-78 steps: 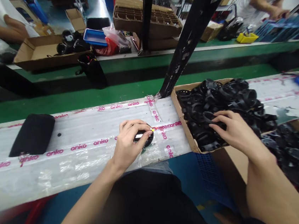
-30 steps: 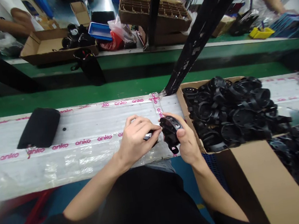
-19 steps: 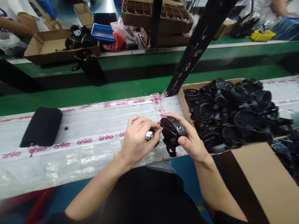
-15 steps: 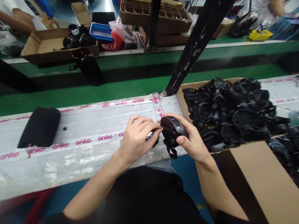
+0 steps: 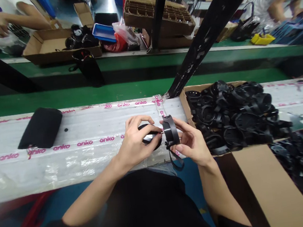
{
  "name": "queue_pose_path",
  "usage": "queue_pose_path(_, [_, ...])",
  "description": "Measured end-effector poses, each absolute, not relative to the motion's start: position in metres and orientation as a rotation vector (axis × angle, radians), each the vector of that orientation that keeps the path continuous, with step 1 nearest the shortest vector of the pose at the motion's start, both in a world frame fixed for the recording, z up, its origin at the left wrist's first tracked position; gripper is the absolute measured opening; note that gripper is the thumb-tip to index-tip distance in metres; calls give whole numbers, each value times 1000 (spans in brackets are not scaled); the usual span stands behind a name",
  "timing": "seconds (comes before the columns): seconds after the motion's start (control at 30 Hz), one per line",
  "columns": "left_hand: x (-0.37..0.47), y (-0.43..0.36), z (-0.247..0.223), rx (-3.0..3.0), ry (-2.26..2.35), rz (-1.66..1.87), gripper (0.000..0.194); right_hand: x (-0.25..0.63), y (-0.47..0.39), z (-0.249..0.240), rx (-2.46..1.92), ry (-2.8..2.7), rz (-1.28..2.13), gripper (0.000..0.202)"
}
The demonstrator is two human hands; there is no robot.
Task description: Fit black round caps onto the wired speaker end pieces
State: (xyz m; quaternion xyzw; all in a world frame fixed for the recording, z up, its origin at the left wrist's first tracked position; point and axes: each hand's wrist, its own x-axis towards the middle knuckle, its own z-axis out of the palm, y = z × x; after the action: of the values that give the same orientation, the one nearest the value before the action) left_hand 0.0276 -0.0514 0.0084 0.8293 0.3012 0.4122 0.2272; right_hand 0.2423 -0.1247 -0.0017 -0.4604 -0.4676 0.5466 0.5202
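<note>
At three o'clock from the disc (image 5: 148, 138) in our left hand (image 5: 134, 138), our right hand (image 5: 194, 144) is gripping a ring (image 5: 173, 131), its dangling strap (image 5: 181, 163) risking snags.

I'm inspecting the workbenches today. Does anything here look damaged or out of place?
Yes: right of the box, the white covering looks torn, green showing past its ragged edge. The slanting post has pale patches like chipped paint. A dark spot beside the pouch is unidentifiable.
</note>
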Motion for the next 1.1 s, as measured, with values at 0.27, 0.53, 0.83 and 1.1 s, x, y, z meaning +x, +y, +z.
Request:
queue_pose_path(0.27, [33, -55, -2, 2282, 752, 1296, 8, 251, -117, -21, -1008, -1225, 1322, 98])
queue_pose_path(0.53, [29, -53, -2, 2265, 792, 1243, 8, 246, -114, -33, -903, -1132, 1399, 99])
queue_pose_path(0.83, [30, -53, -2, 2236, 793, 1263, 8, 266, -113, -14, -1038, -1526, 1218, 95])
queue_pose_path(1.1, [29, -52, 1, 2205, 797, 1186, 6, 262, -104, -12, -1051, -1457, 1233, 83])
